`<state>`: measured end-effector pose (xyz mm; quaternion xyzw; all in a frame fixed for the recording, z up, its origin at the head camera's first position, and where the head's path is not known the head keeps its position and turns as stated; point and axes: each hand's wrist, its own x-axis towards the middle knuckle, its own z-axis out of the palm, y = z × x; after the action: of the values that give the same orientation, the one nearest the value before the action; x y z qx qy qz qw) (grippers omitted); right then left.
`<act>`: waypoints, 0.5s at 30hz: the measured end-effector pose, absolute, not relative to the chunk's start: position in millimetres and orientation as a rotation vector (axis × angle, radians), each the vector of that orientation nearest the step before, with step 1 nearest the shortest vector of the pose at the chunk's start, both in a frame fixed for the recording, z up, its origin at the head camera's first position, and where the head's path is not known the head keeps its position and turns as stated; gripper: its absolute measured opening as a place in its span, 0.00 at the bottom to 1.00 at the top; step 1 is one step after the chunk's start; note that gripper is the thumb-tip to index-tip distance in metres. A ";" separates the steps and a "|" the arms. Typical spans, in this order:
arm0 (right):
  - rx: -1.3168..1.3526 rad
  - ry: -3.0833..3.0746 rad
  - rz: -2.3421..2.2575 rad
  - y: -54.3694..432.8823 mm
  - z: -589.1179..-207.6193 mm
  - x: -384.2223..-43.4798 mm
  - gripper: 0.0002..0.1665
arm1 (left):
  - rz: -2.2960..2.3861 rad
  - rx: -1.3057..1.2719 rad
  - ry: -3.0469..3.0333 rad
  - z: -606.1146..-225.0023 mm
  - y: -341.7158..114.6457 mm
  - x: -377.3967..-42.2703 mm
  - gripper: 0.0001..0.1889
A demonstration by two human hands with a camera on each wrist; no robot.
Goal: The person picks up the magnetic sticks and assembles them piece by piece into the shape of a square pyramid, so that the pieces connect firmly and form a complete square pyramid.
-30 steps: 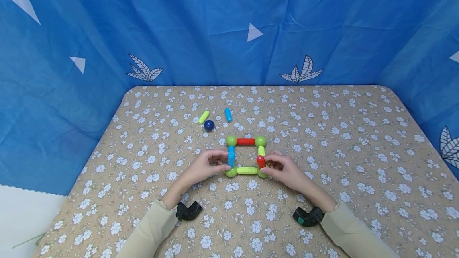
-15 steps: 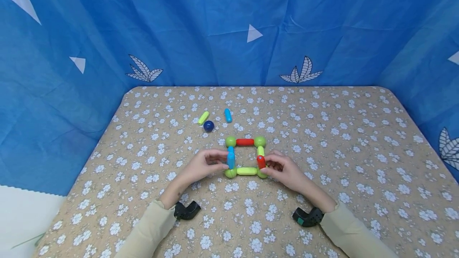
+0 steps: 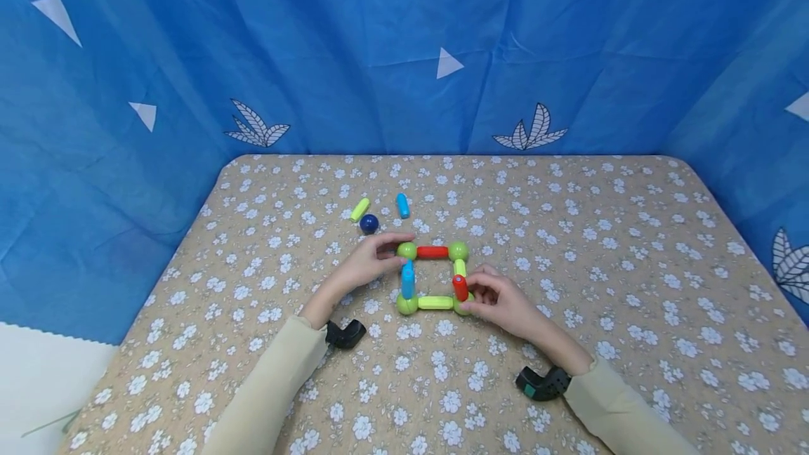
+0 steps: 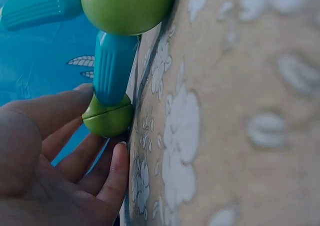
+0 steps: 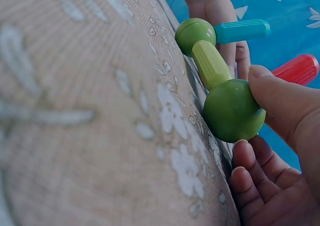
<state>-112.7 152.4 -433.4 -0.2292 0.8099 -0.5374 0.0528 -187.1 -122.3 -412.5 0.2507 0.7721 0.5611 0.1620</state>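
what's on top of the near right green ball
A red rod stands over the near right green ball. In the right wrist view the thumb of the right hand covers where they would meet.

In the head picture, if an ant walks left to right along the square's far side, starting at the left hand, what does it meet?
Left hand → green ball → red stick → second green ball.
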 end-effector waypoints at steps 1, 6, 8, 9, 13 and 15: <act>-0.698 2.459 -1.632 152.6 -434.0 -112.9 0.15 | 1.587 0.706 2.221 -416.3 -122.2 -189.4 0.21; -0.696 2.451 -1.617 152.6 -432.0 -112.4 0.16 | 1.549 0.684 2.277 -420.4 -124.5 -191.0 0.17; -0.696 2.463 -1.611 152.5 -431.0 -112.3 0.15 | 1.545 0.676 2.280 -420.2 -126.7 -189.6 0.17; -0.700 2.471 -1.614 152.6 -430.9 -112.4 0.15 | 1.544 0.672 2.280 -419.7 -127.9 -188.6 0.17; -0.694 2.502 -1.609 150.6 -424.2 -111.0 0.13 | 1.530 0.681 2.285 -413.8 -133.0 -180.3 0.17; -0.674 2.511 -1.610 150.9 -423.9 -111.6 0.13 | 1.515 0.705 2.282 -403.4 -134.8 -172.4 0.17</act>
<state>-111.6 150.9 -423.9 -0.2202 0.8205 -0.5259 0.0418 -172.4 -134.8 -403.4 0.2463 0.7969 0.5290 0.1562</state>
